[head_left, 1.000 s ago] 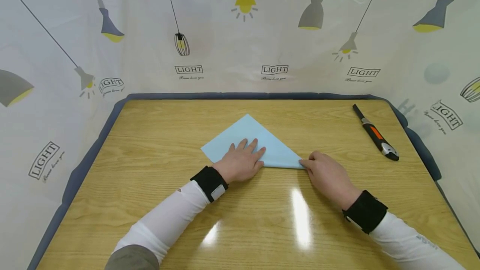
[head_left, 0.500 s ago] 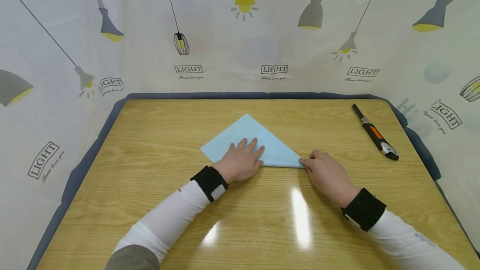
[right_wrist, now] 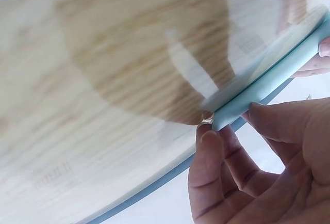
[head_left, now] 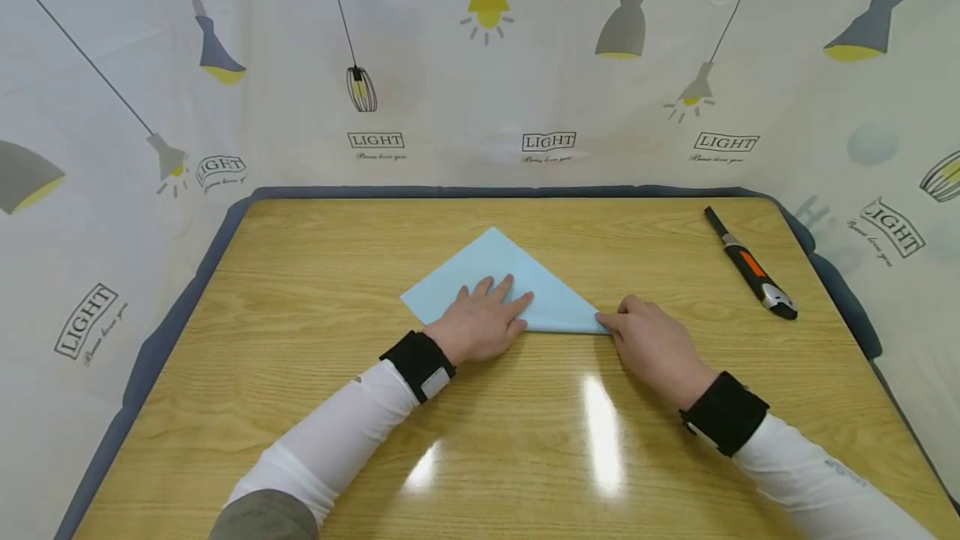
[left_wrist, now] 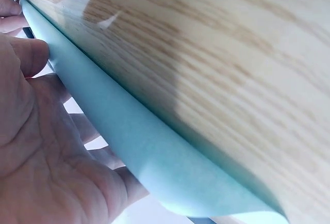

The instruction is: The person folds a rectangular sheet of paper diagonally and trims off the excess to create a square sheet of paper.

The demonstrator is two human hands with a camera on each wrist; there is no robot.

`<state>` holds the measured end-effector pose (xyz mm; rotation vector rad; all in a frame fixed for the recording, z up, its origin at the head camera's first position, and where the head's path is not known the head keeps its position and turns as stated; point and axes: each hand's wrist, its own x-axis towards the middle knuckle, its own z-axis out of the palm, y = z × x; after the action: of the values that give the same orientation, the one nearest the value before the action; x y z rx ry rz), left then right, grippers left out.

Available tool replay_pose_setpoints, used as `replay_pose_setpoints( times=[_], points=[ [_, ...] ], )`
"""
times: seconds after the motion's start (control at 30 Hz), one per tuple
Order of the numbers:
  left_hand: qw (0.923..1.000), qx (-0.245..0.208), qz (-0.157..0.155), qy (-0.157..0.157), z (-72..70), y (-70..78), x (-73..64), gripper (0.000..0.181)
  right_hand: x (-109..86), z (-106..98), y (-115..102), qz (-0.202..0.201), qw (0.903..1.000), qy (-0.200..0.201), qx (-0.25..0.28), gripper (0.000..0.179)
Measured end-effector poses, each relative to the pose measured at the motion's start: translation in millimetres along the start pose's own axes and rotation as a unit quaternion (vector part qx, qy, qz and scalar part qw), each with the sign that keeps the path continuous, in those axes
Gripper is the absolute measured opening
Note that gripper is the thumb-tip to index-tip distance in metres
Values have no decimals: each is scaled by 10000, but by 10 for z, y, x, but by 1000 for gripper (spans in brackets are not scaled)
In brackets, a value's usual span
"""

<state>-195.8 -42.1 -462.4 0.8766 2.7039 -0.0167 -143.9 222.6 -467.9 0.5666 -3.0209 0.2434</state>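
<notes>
A light blue sheet of paper [head_left: 495,255], folded over into a triangle-like shape, lies on the wooden table with its fold facing me. My left hand [head_left: 480,325] rests flat on its near left part, fingers spread, hiding some of the near edge. At the sheet's right corner my right hand [head_left: 654,347] pinches the tip between thumb and curled fingers. Seen from the left wrist, the paper's fold [left_wrist: 129,126] is rounded and bulges toward its lower end. The right wrist view has the thumb [right_wrist: 270,121] against the narrow folded edge [right_wrist: 258,87].
At the back right of the table [head_left: 300,407] lies a long tool [head_left: 752,267] with a black tip, an orange inlay and a silver end. A dark blue border [head_left: 480,192] edges the tabletop, and a lamp-printed sheet [head_left: 442,90] hangs behind it.
The right hand and wrist have shifted very slightly away from me, still on the corner. The left index finger or thumb side has moved a touch; the paper looks nearly the same.
</notes>
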Motion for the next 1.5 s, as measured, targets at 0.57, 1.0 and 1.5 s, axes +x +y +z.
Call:
replay_pose_setpoints(
  times=[0.57,1.0,1.5],
  points=[
    [9999,27,-83,-59,-27,33,-16,51,-33,33,-10,204,9996,138,149,26],
    [9997,131,-169,-75,-19,47,1,52,-26,14,-24,201,9996,141,165,26],
    [9997,166,-182,-46,-18,51,-3,52,-3,18,18,169,9984,129,532,27]
  ],
)
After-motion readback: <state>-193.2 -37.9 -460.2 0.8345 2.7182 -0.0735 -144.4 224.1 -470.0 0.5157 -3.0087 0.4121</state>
